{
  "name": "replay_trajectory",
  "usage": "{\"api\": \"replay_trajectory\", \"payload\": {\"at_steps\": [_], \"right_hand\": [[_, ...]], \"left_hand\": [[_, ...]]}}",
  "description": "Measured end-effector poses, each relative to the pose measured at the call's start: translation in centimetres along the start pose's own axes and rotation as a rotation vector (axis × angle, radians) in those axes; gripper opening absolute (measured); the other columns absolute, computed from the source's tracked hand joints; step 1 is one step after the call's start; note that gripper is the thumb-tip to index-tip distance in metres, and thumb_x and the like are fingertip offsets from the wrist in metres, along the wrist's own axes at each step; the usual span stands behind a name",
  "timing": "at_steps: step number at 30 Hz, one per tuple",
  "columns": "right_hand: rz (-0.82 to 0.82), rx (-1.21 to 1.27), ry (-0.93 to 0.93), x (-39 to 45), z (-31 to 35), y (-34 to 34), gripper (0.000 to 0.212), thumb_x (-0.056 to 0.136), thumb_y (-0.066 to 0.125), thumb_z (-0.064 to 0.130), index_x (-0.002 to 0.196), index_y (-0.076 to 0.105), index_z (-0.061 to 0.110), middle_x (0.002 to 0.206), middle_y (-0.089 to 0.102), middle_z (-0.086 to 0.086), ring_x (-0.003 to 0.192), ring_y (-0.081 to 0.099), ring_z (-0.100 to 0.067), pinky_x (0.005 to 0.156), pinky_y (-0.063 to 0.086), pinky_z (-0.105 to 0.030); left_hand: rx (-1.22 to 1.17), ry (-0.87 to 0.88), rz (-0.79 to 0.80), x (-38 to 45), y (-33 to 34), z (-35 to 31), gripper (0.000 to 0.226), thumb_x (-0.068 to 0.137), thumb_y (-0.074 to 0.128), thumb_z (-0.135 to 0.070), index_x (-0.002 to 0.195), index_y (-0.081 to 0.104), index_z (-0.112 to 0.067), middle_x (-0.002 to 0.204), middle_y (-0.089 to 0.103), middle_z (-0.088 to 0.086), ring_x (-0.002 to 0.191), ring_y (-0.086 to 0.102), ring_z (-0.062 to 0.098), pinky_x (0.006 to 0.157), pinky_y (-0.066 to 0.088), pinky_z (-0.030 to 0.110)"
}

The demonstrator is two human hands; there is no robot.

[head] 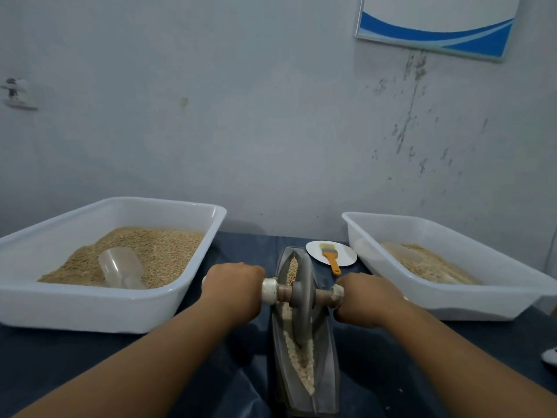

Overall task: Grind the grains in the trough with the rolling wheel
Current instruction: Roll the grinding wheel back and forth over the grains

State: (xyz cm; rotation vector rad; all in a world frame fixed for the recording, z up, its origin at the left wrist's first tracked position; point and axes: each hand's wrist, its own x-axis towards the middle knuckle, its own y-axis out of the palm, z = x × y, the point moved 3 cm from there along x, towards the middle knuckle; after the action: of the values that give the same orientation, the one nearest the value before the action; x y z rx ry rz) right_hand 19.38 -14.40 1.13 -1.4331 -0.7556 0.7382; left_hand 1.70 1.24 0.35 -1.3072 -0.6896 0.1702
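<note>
Grains (297, 357) are being crushed best if left hand (233, 289) and right hand (366, 297), each gripping an axle (281, 292) end (fists closed), are pressing the rolling wheel (303, 300) evenly along the trough (327, 372).

Stood upright in a long, narrow grey trough (325, 372), a grey rolling wheel (304, 297) on a wooden axle; lay pale, partly crushed grains (301, 366) along the groove.

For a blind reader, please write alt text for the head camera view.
Two hands, left and right, grip the axle of a grinding wheel standing in a narrow trough of grains. White tubs of grain sit either side.
</note>
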Motion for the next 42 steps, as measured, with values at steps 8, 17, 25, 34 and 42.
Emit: {"api": "replay_trajectory", "payload": {"at_steps": [8, 17, 25, 34, 42], "right_hand": [[-0.187, -0.127, -0.058, 6.2, -0.1, -0.7, 0.010, 0.069, 0.055, 0.038, 0.074, 0.050, 0.031, 0.077, 0.055, 0.010, 0.072, 0.056, -0.018, 0.062, 0.042, -0.028], [-0.080, -0.026, -0.031, -0.8, -0.4, 0.3, 0.019, 0.075, 0.063, 0.041, 0.069, 0.046, 0.033, 0.072, 0.055, 0.010, 0.067, 0.054, -0.008, 0.054, 0.039, -0.027], [-0.115, -0.170, -0.105, -5.4, 2.1, -2.3, 0.018, 0.073, 0.061, 0.042, 0.070, 0.046, 0.032, 0.067, 0.053, 0.009, 0.060, 0.048, -0.004, 0.049, 0.032, -0.024], [-0.213, -0.032, 0.033, 3.8, -0.4, 0.6, 0.009, 0.082, 0.055, 0.039, 0.078, 0.050, 0.032, 0.079, 0.058, 0.010, 0.071, 0.055, -0.014, 0.059, 0.044, -0.028], [-0.258, 0.033, 0.058, 4.1, -1.2, 1.7, 0.013, 0.085, 0.054, 0.045, 0.084, 0.057, 0.032, 0.084, 0.063, 0.010, 0.080, 0.061, -0.015, 0.071, 0.052, -0.032]], "left_hand": [[-0.025, -0.080, -0.014, 4.0, 2.1, 0.9, 0.016, 0.081, 0.063, -0.034, 0.088, 0.049, -0.032, 0.085, 0.062, -0.008, 0.077, 0.060, 0.013, 0.072, 0.051, 0.032], [0.034, 0.058, 0.001, 0.0, -1.2, -0.6, 0.020, 0.083, 0.060, -0.031, 0.082, 0.040, -0.032, 0.082, 0.058, -0.008, 0.076, 0.059, 0.013, 0.070, 0.048, 0.030], [-0.049, 0.067, -0.088, -5.5, -1.2, 0.3, 0.032, 0.057, 0.077, -0.036, 0.066, 0.047, -0.031, 0.055, 0.050, -0.010, 0.047, 0.048, 0.007, 0.041, 0.032, 0.022], [0.098, 0.023, -0.080, 3.3, 0.2, -0.2, 0.019, 0.081, 0.065, -0.036, 0.089, 0.048, -0.030, 0.081, 0.058, -0.008, 0.075, 0.059, 0.016, 0.069, 0.047, 0.031], [0.093, 0.071, -0.112, 4.5, 0.0, -0.5, 0.028, 0.080, 0.071, -0.042, 0.098, 0.056, -0.027, 0.084, 0.060, -0.006, 0.076, 0.057, 0.015, 0.073, 0.050, 0.035]]}}
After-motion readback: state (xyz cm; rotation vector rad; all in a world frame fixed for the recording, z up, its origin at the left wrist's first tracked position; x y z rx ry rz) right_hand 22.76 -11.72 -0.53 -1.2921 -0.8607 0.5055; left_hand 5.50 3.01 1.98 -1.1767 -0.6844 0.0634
